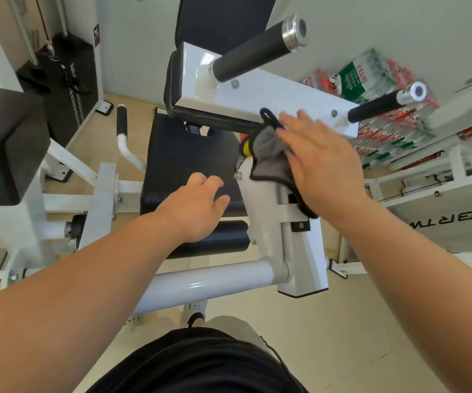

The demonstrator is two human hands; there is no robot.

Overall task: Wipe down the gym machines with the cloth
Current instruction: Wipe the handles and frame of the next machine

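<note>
We see a grey cloth (268, 154) with black edging and a black loop. It lies crumpled against the white pivot arm just right of the black seat pad (183, 154), pressed under our flat right hand (322, 171). The gym machine (257, 92) has a glossy white frame. Beyond the seat pad, its crossbar carries two black-grip handles (257, 49) with silver end caps.

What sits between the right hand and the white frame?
The grey cloth, black-trimmed, lies under the flat fingers of the right hand, over the white frame. The head view shows it.
</note>
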